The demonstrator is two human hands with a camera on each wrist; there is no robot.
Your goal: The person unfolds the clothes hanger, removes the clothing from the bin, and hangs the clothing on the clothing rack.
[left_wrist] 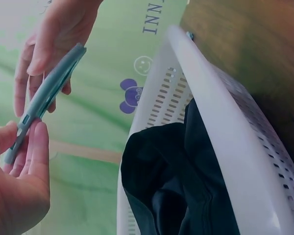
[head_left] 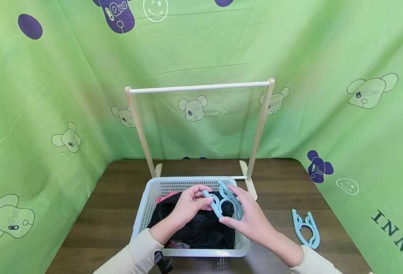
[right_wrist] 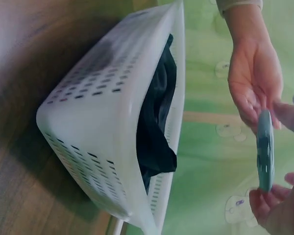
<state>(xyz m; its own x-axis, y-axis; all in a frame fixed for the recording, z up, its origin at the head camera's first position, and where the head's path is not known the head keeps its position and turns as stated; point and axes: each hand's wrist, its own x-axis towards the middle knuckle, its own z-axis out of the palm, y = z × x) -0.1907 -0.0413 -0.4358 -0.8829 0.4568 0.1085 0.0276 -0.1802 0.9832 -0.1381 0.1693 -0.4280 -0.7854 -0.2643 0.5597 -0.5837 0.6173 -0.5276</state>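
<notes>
A light blue folding hanger [head_left: 216,206] is held above the basket between my two hands, its arms folded toward each other. My left hand [head_left: 189,205] pinches one arm between thumb and fingers. On the other side my right hand [head_left: 253,220] grips the hanger's other arm. In the left wrist view the hanger [left_wrist: 50,90] appears edge-on, with fingers of both hands on it. The right wrist view also shows the hanger [right_wrist: 265,156] as a thin edge. Below lies a black garment [head_left: 198,230] in the white perforated basket [head_left: 201,252].
A second blue folding hanger [head_left: 315,239] lies folded on the wooden table [head_left: 95,228] to the right. Behind the basket stands a wooden rack with a white top bar [head_left: 201,88]. Pink cloth [head_left: 167,196] shows at the basket's far left. Green printed fabric [head_left: 201,45] encloses the table.
</notes>
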